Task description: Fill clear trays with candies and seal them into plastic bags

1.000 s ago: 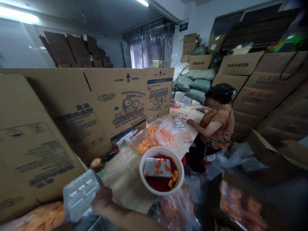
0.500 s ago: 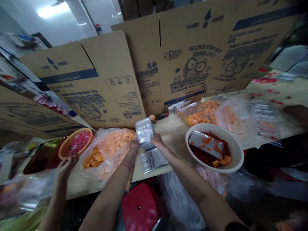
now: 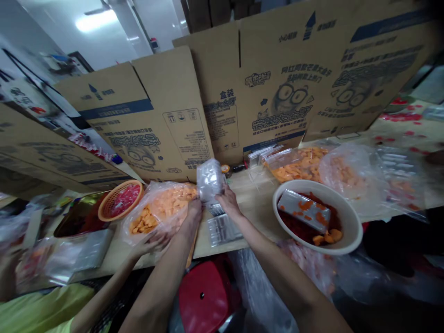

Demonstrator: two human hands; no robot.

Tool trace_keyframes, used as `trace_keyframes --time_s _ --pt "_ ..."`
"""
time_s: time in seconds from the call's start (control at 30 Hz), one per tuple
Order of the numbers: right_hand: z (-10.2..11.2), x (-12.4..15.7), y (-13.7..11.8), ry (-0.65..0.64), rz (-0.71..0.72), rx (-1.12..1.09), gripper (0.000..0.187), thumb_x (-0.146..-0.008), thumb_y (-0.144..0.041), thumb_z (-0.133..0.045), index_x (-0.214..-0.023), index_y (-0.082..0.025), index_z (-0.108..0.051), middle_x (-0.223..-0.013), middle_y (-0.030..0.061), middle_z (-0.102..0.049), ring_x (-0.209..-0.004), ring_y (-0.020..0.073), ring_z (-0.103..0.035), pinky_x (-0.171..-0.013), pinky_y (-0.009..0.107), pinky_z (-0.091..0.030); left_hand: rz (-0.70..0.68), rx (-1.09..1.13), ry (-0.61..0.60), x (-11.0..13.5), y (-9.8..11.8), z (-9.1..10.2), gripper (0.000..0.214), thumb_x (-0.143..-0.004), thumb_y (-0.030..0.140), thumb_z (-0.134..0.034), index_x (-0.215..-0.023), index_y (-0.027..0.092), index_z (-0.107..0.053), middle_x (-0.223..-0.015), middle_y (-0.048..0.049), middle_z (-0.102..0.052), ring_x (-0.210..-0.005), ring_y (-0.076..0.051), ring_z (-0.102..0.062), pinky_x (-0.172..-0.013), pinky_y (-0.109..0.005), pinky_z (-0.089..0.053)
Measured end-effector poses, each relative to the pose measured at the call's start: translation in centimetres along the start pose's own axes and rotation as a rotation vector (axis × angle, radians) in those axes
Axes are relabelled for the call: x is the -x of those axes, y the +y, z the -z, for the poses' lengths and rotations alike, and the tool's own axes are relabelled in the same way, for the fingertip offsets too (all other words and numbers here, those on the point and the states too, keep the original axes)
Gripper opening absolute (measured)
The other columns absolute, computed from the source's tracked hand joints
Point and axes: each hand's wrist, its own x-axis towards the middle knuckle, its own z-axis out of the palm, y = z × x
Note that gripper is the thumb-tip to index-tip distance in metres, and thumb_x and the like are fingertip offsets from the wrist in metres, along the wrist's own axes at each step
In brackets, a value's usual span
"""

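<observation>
As I read the scene from my remote post through the head camera, a clear plastic tray (image 3: 209,180) stands nearly upright above the wooden table (image 3: 256,203), its long axis pointing up toward the printed cardboard sheets (image 3: 277,83). Its thin, ridged, glossy walls form shallow compartments. My left hand (image 3: 193,213) and right hand (image 3: 226,200) meet at its lower end, fingers curled, pinching it between them; neither hand is spread. Both forearms angle inward from the table's near edge. Just below, more clear trays (image 3: 225,230) lie flat on the wood. To the right, a white bowl (image 3: 350,226) holds a silver-lidded tray (image 3: 303,210), dark red granules and orange mango pieces (image 3: 326,237). To the left, a co-worker's hand (image 3: 149,243) lies spread against a clear bag of orange mango pieces (image 3: 159,208), beside a round orange basket (image 3: 120,200). A red stool (image 3: 204,296) stands below the table.
</observation>
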Motion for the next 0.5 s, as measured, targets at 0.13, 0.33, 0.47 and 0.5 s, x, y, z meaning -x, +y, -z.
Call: trace_keyframes --time_s 0.13,0.33,0.47,0.5 --pt "0.4 3.7 -3.4 -0.012 0.201 -0.125 0.079 -0.073 -0.023 -0.059 -0.148 -0.014 -0.036 -0.141 0.0128 -0.053 -0.127 0.0246 -0.051 -0.107 0.034 -0.040 0.011 0.139 -0.038 3.0 1.4 1.7 0.034 -0.083 0.041 -0.066 -0.100 0.011 -0.068 -0.093 -0.0104 -0.072 -0.090 -0.023 -0.066 -0.080 -0.033 -0.054" --pt "0.1 12.2 -7.1 -0.188 0.372 -0.204 0.074 -0.076 -0.026 -0.058 -0.147 -0.016 -0.041 -0.142 0.0117 -0.053 -0.130 0.0275 -0.049 -0.110 0.041 -0.038 0.042 0.483 -0.110 9.3 3.1 7.0 0.052 -0.084 0.055 -0.065 -0.113 0.012 -0.065 -0.099 -0.0134 -0.073 -0.104 -0.033 -0.067 -0.088 -0.042 -0.054" --pt "-0.4 18.8 -7.4 -0.370 0.413 -0.236 0.078 -0.078 -0.027 -0.062 -0.150 -0.017 -0.036 -0.149 0.0105 -0.047 -0.136 0.0272 -0.044 -0.114 0.039 -0.035 0.132 0.603 -0.047 15.3 3.1 12.2 0.050 -0.081 0.049 -0.072 -0.112 0.011 -0.064 -0.094 -0.0122 -0.074 -0.096 -0.032 -0.070 -0.083 -0.041 -0.057" --pt "-0.7 20.1 -7.0 -0.410 0.392 -0.263 0.079 -0.077 -0.026 -0.063 -0.151 -0.019 -0.037 -0.149 0.0094 -0.047 -0.136 0.0272 -0.043 -0.114 0.040 -0.034 0.173 0.597 -0.056 17.0 3.1 13.5 0.050 -0.080 0.048 -0.073 -0.112 0.011 -0.064 -0.094 -0.0124 -0.074 -0.094 -0.031 -0.071 -0.082 -0.041 -0.058"
